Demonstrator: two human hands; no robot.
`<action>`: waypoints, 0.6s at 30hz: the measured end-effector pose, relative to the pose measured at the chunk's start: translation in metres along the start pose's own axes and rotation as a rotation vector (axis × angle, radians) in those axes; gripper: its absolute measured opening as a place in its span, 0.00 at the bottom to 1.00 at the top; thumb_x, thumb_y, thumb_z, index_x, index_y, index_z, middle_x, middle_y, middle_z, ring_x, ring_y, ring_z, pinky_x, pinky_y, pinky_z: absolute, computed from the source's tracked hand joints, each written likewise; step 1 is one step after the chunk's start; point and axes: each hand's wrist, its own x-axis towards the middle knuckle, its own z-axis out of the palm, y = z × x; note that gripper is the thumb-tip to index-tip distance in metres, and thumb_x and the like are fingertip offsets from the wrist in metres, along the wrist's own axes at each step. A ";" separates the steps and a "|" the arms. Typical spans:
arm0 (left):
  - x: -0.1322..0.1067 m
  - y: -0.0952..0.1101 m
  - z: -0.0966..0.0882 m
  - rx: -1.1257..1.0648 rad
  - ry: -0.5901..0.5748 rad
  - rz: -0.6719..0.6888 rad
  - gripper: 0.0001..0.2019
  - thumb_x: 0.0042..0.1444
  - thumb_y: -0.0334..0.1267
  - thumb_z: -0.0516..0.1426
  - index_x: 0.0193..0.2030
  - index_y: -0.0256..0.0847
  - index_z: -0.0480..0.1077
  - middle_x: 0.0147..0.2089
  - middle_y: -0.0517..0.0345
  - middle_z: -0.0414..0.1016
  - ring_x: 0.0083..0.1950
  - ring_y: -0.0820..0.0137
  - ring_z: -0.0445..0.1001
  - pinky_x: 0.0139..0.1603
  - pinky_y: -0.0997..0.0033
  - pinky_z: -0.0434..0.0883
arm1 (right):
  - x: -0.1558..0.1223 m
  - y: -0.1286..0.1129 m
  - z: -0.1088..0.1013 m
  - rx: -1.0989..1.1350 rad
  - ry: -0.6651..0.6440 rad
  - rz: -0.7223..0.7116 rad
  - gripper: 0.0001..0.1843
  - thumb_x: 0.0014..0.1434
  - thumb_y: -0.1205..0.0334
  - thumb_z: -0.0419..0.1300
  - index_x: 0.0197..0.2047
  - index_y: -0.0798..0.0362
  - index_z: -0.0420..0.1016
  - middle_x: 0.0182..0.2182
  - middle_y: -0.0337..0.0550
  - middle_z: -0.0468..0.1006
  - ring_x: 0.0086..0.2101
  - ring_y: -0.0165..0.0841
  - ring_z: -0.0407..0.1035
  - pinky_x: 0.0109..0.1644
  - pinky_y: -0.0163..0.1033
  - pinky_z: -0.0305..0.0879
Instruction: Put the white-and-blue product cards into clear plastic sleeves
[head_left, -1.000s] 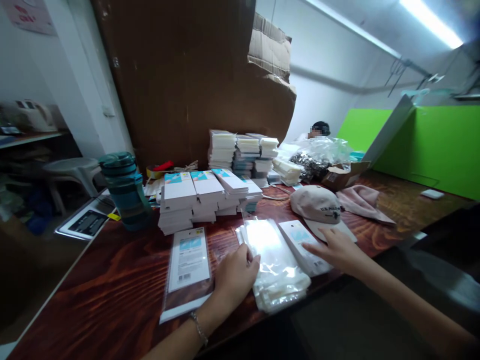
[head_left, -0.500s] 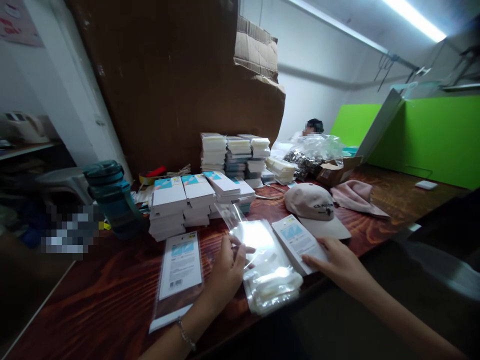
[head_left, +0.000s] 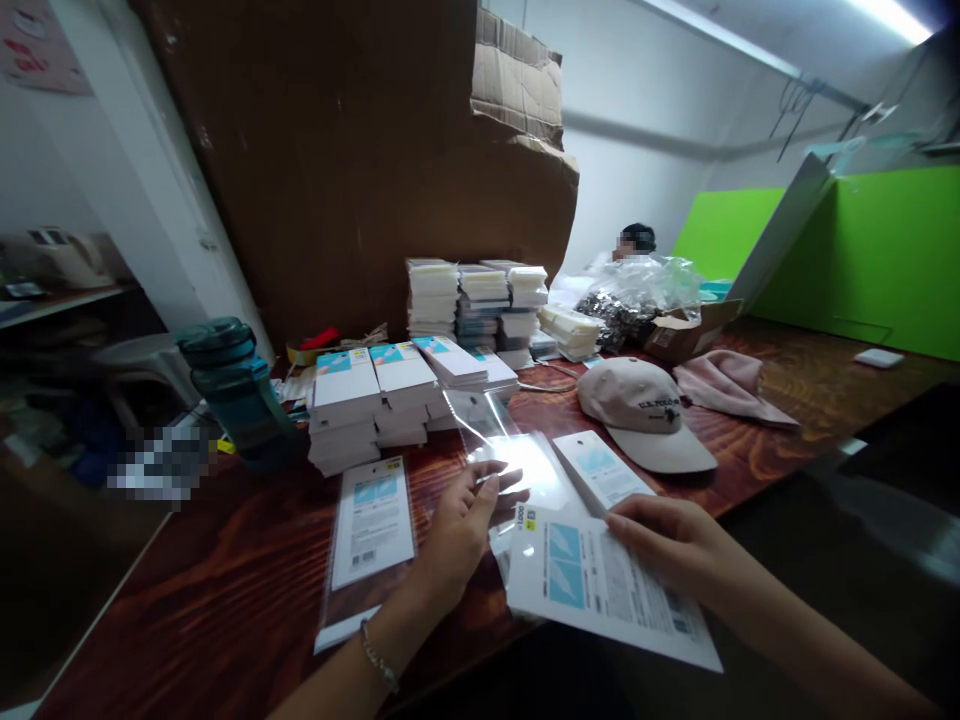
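Note:
My right hand [head_left: 667,540] grips a white printed card [head_left: 600,580] with blue pictures by its upper edge, tilted over the near table edge. Its thumb lies on top of the card. Under it, partly covered, is a stack of clear plastic bags [head_left: 536,460]. My left hand [head_left: 472,515] is curled round a clear plastic bag [head_left: 480,425] lifted off that stack, thumb and fingers somewhat apart about the film. Behind the right hand lies a pile of the same cards [head_left: 596,465]. Left of my left hand, a bagged card [head_left: 371,530] lies flat on the table.
Stacked cards [head_left: 345,385] and taller packed stacks [head_left: 431,300] stand at the back of the wooden table [head_left: 225,580]. A teal bottle [head_left: 236,390] is at left. A cap [head_left: 637,410], a pink cloth [head_left: 731,385] and a cardboard box [head_left: 690,330] are at right. A person sits beyond.
My right hand has drawn one card from the pile and brought it left and nearer, over the bags. My left hand's fingers have spread slightly at the bag. The view has shifted a little.

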 end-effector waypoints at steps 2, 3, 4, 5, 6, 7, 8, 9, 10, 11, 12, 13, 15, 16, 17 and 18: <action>-0.001 0.001 0.000 -0.081 -0.014 -0.034 0.11 0.60 0.41 0.55 0.47 0.38 0.67 0.54 0.44 0.75 0.49 0.63 0.77 0.48 0.65 0.72 | 0.003 0.001 0.003 -0.024 0.009 0.000 0.21 0.51 0.44 0.64 0.29 0.56 0.77 0.21 0.39 0.74 0.20 0.26 0.64 0.22 0.29 0.53; -0.001 0.001 0.001 -0.116 -0.019 -0.049 0.11 0.60 0.40 0.55 0.47 0.38 0.67 0.54 0.44 0.75 0.48 0.63 0.77 0.48 0.66 0.73 | 0.004 0.002 0.004 -0.022 0.020 0.009 0.21 0.51 0.43 0.63 0.30 0.56 0.77 0.21 0.40 0.75 0.21 0.27 0.65 0.22 0.29 0.53; -0.001 0.002 0.001 -0.145 -0.029 -0.061 0.11 0.60 0.40 0.55 0.47 0.38 0.67 0.54 0.44 0.75 0.48 0.64 0.77 0.47 0.66 0.73 | 0.006 0.003 0.004 -0.015 0.036 0.020 0.22 0.51 0.42 0.63 0.31 0.55 0.78 0.22 0.41 0.75 0.21 0.28 0.66 0.22 0.29 0.54; -0.001 0.002 0.001 -0.165 -0.040 -0.069 0.11 0.60 0.40 0.56 0.47 0.38 0.68 0.53 0.44 0.75 0.47 0.64 0.77 0.46 0.67 0.73 | 0.007 0.004 0.004 -0.001 0.056 0.026 0.22 0.51 0.42 0.62 0.33 0.55 0.78 0.23 0.42 0.77 0.22 0.29 0.67 0.22 0.30 0.55; -0.002 0.001 0.002 -0.178 -0.050 -0.073 0.11 0.60 0.40 0.56 0.47 0.38 0.68 0.52 0.44 0.76 0.47 0.65 0.78 0.46 0.67 0.73 | 0.008 0.004 0.004 0.018 0.081 0.024 0.23 0.51 0.42 0.62 0.34 0.55 0.78 0.24 0.43 0.78 0.22 0.30 0.68 0.22 0.30 0.56; -0.002 0.001 0.002 -0.182 -0.059 -0.076 0.12 0.60 0.40 0.56 0.48 0.38 0.68 0.50 0.45 0.77 0.46 0.65 0.78 0.46 0.67 0.73 | 0.009 0.005 0.005 0.036 0.109 0.018 0.23 0.51 0.41 0.62 0.35 0.55 0.78 0.24 0.43 0.78 0.22 0.31 0.68 0.22 0.31 0.57; -0.003 0.000 0.002 -0.178 -0.073 -0.080 0.13 0.60 0.41 0.56 0.49 0.37 0.68 0.48 0.45 0.78 0.45 0.66 0.78 0.47 0.67 0.73 | 0.009 0.006 0.006 0.047 0.140 0.010 0.23 0.51 0.41 0.62 0.35 0.54 0.78 0.24 0.43 0.78 0.22 0.30 0.67 0.22 0.31 0.57; -0.003 -0.001 0.003 -0.170 -0.090 -0.081 0.14 0.60 0.41 0.56 0.49 0.37 0.68 0.46 0.46 0.79 0.44 0.66 0.78 0.47 0.67 0.72 | 0.010 0.006 0.008 0.052 0.174 0.001 0.22 0.51 0.41 0.62 0.34 0.54 0.78 0.23 0.42 0.78 0.22 0.30 0.67 0.22 0.31 0.56; -0.004 -0.002 0.003 -0.157 -0.111 -0.081 0.14 0.60 0.41 0.56 0.50 0.37 0.68 0.45 0.46 0.79 0.44 0.66 0.78 0.48 0.67 0.72 | 0.010 0.006 0.011 0.055 0.206 -0.008 0.22 0.51 0.41 0.62 0.34 0.54 0.77 0.22 0.42 0.77 0.21 0.30 0.66 0.21 0.31 0.56; -0.005 -0.002 0.004 -0.142 -0.135 -0.080 0.14 0.60 0.42 0.55 0.50 0.37 0.68 0.45 0.47 0.79 0.44 0.66 0.78 0.48 0.66 0.72 | 0.009 0.006 0.013 0.058 0.235 -0.017 0.22 0.51 0.42 0.62 0.34 0.54 0.77 0.21 0.41 0.76 0.21 0.30 0.66 0.21 0.31 0.56; -0.005 -0.003 0.004 -0.129 -0.160 -0.079 0.14 0.61 0.42 0.55 0.50 0.37 0.68 0.45 0.47 0.79 0.45 0.65 0.78 0.49 0.66 0.72 | 0.009 0.006 0.016 0.060 0.260 -0.029 0.22 0.52 0.42 0.62 0.34 0.54 0.77 0.21 0.41 0.76 0.21 0.30 0.65 0.21 0.31 0.56; -0.006 -0.003 0.004 -0.118 -0.179 -0.078 0.15 0.61 0.42 0.55 0.51 0.37 0.68 0.46 0.46 0.79 0.46 0.65 0.78 0.50 0.65 0.72 | 0.008 0.006 0.019 0.072 0.273 -0.040 0.21 0.52 0.42 0.62 0.34 0.54 0.77 0.21 0.41 0.76 0.21 0.30 0.65 0.21 0.31 0.56; -0.006 -0.002 0.004 -0.112 -0.184 -0.082 0.15 0.62 0.42 0.54 0.52 0.37 0.67 0.48 0.46 0.78 0.48 0.64 0.77 0.52 0.64 0.71 | 0.005 0.007 0.022 0.139 0.275 -0.050 0.21 0.52 0.43 0.63 0.36 0.53 0.77 0.23 0.40 0.77 0.23 0.30 0.66 0.23 0.31 0.58; -0.006 -0.002 0.003 -0.118 -0.174 -0.086 0.15 0.61 0.42 0.54 0.52 0.37 0.67 0.48 0.46 0.78 0.48 0.64 0.77 0.53 0.63 0.71 | 0.003 0.009 0.023 0.189 0.266 -0.041 0.21 0.52 0.43 0.63 0.38 0.52 0.76 0.25 0.40 0.77 0.25 0.31 0.67 0.24 0.32 0.60; -0.005 -0.001 0.003 -0.131 -0.156 -0.088 0.15 0.61 0.42 0.54 0.52 0.37 0.66 0.48 0.46 0.78 0.49 0.64 0.77 0.53 0.63 0.71 | 0.001 0.011 0.023 0.242 0.247 -0.022 0.20 0.52 0.44 0.64 0.40 0.52 0.76 0.26 0.40 0.78 0.26 0.31 0.68 0.27 0.32 0.62; -0.004 -0.001 0.003 -0.151 -0.131 -0.088 0.15 0.61 0.41 0.55 0.51 0.36 0.66 0.48 0.46 0.78 0.48 0.64 0.77 0.54 0.62 0.71 | -0.002 0.015 0.023 0.296 0.221 0.000 0.20 0.52 0.45 0.65 0.40 0.51 0.76 0.27 0.40 0.78 0.28 0.32 0.69 0.28 0.33 0.63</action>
